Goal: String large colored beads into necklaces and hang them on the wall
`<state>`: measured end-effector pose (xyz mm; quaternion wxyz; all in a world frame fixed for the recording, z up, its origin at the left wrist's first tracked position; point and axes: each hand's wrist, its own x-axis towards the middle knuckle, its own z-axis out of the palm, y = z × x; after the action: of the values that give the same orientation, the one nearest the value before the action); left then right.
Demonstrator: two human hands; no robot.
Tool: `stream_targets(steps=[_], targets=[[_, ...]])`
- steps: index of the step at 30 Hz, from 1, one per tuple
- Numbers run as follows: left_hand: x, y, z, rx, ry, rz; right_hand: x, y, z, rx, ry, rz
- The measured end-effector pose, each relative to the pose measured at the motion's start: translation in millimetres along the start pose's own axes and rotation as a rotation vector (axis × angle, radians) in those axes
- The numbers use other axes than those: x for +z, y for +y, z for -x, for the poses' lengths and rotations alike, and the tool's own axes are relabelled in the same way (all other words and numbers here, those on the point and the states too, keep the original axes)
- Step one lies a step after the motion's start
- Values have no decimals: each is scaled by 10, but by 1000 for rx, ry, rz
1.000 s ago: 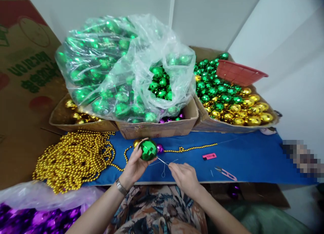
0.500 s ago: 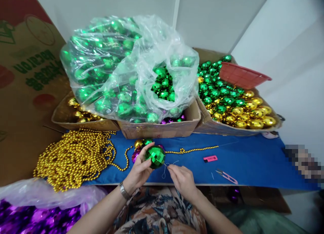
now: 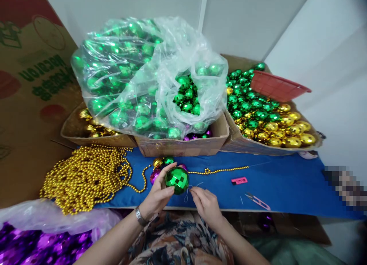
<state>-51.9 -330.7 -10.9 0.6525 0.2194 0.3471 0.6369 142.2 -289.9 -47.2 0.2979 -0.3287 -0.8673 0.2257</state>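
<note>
A large shiny green faceted ball (image 3: pixel 177 180) rests in my left hand (image 3: pixel 159 194), with the fingers curled round its left side. My right hand (image 3: pixel 207 202) is closed just right of the ball, its thumb and forefinger pinching a thin white thread (image 3: pixel 186 195) that hangs in a loop below the ball. Behind the ball, smaller purple (image 3: pixel 155 176), gold (image 3: pixel 157 163) and green balls (image 3: pixel 168 160) lie on the blue cloth, partly covered by my left hand. A gold bead string (image 3: pixel 220 170) stretches out to the right from behind the held ball.
Gold bead strings (image 3: pixel 86 177) are heaped on the left. A pink-handled thread snipper (image 3: pixel 258 201) and a pink-and-black small item (image 3: pixel 239 180) lie at right. Cardboard boxes (image 3: pixel 183 147) line the back, under a clear bag (image 3: pixel 120 78) of green balls. A red basket (image 3: pixel 278 86) sits on the right box.
The camera view has shifted slightly. My left hand still holds the green ball, which has turned a little; my right hand keeps its pinch beside it.
</note>
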Motion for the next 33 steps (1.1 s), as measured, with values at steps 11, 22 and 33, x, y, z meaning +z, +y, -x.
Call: stream_targets(steps=[11, 22, 33], targets=[[-31, -8, 7, -46, 6, 60, -18, -13, 66, 102, -44, -214], [-45, -7, -7, -55, -29, 160, -33, -32, 44, 97, -16, -245], [-15, -10, -7, -67, -32, 119, -66, -61, -2, 75, -10, -217]])
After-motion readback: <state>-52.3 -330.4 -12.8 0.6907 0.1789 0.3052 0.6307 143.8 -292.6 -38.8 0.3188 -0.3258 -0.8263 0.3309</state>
